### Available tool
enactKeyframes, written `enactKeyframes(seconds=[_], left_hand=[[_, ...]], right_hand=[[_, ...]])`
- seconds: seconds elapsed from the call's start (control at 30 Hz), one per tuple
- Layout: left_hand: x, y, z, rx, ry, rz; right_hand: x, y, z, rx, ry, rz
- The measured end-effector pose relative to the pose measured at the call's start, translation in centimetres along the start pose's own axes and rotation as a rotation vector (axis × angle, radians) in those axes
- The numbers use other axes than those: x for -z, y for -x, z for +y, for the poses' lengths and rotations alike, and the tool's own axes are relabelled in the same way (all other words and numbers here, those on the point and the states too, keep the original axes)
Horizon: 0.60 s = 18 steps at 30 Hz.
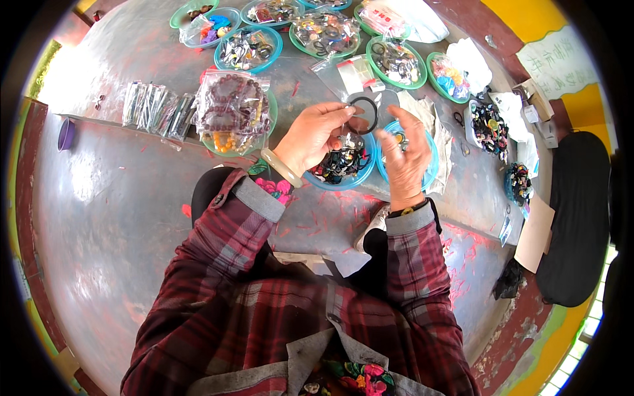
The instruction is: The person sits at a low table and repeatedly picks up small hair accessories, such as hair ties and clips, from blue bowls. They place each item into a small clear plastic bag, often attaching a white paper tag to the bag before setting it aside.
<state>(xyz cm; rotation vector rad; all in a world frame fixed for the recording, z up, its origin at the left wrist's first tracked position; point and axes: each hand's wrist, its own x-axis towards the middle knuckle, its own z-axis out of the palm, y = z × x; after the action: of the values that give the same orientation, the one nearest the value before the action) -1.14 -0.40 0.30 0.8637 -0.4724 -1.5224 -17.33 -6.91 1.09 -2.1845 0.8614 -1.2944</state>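
Observation:
My left hand (316,135), with a pale bangle at its wrist, pinches a thin black hair tie (376,117) between thumb and fingers. The hair tie stands up as an open loop. To its right, my right hand (406,162) has its thumb and fingers apart and appears to hold nothing. Below the hands, a blue bowl (345,186) contains many small dark pieces with coloured bits. Another blue bowl (433,158), partly covered by my right hand, holds small items I cannot make out.
Bagged beaded bracelets (232,105) lie on a green plate at the left, beside bundles of slim packets (155,105). Several bowls of bagged trinkets (247,49) line the far side. A white basket (470,125) of dark pieces and a cardboard piece (533,234) are at the right.

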Motion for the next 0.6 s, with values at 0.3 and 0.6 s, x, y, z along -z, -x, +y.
enactKeyframes(seconds=[0.3,0.6], left_hand=[[-0.3,-0.6,-1.7,0.042,0.024,-0.133],[-0.7,-0.5,-1.6,-0.026,-0.016,-0.074]], right_hand=[[-0.7,0.3,1.0,-0.764,-0.935,-0.048],[-0.9,0.8,1.2,-0.75,-0.913,-0.016]])
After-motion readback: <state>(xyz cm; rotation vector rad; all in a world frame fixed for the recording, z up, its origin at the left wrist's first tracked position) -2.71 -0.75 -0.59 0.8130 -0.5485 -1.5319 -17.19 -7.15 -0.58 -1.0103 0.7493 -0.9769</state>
